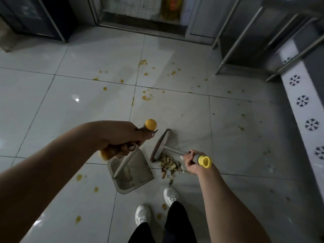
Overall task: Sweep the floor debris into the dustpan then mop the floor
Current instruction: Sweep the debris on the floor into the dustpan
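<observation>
Nearest, at six o'clock, stand two white shoes (142, 214) on the glossy tiled floor (52, 106). Just ahead of them lies the debris pile (169, 164), a loose heap of peel-like scraps. It looks light, dry and ragged, so it should roll under the bristles but scatter if flicked hard.

At the pile's nine o'clock, close beside it but apart, sits the dustpan (135, 174). It is flat on the tile, with what seems its open edge turned toward the scraps. It looks thin and light, likely to skate on this slick floor unless its lip is pressed down.

The left hand (121, 137) grips the yellow-ended top of the dustpan's long handle, its fingers (128, 148) curled tight round it. That is a fair hold for bearing down.

The right hand (190, 163) grips the broom handle just below its yellow cap (205, 161), fingers wrapped round the shaft. The broom head (162, 144) rests on the floor at the pile's eleven o'clock. A grip lower on the shaft would probably give surer, shorter strokes.

Farther out, from ten to two o'clock, yellow splatters (146, 98) dot the tiles. They look wet and smeary, work for the mop rather than the broom. No mop shows. Steel legs (227, 57) stand at two o'clock.
</observation>
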{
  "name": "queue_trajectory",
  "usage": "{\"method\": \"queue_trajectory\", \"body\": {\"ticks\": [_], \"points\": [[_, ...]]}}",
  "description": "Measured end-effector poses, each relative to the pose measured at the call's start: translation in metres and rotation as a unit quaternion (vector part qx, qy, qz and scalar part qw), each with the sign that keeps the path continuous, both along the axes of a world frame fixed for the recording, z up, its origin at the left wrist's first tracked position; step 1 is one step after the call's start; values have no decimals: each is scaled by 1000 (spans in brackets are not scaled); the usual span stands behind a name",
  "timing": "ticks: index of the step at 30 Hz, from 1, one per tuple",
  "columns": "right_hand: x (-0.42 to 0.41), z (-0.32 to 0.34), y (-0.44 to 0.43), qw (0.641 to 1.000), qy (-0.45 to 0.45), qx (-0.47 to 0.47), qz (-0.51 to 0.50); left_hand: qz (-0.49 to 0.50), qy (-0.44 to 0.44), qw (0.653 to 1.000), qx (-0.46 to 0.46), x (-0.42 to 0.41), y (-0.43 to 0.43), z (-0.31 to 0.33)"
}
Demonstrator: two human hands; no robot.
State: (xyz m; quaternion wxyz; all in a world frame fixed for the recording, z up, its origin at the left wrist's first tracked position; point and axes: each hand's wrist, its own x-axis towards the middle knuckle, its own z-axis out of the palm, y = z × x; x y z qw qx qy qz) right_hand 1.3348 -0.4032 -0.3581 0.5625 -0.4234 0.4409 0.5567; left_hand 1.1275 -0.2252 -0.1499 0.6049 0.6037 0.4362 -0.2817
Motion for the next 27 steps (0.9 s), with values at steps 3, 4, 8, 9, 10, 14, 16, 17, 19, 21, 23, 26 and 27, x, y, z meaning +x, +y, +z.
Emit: {"method": "queue_trajectory", "body": {"ticks": [3,4,8,9,10,14,16,17,19,21,23,26,27], "points": [[-4,16,-10,999,10,-13,-32,-3,-2,1000,3,0,-3,4],[-4,23,-8,999,8,-11,-32,-3,-1,1000,2,1,-3,6],[3,58,5,998,-8,30,-50,-4,0,1000,-4,6,-6,11],[7,63,4,997,-8,41,-59,-2,0,1000,-4,7,-7,11],[12,65,1,996,-4,54,-68,0,-1,1000,-4,8,-8,11],[39,62,-14,994,28,88,-60,0,1,1000,-4,18,-13,5],[55,60,-10,995,26,92,3,2,5,1000,-7,22,-14,3],[64,59,-6,994,21,97,48,5,8,1000,-8,26,-15,2],[83,55,5,983,-4,101,156,8,12,1000,-14,32,-15,0],[104,49,20,959,-41,98,262,18,15,1000,-20,41,-15,-2],[121,45,38,930,-88,80,348,30,17,999,-20,52,-16,-3],[143,41,67,888,-155,38,430,44,20,999,-13,69,-14,-4],[149,40,76,872,-174,23,457,50,22,998,-12,75,-12,-4]]}}
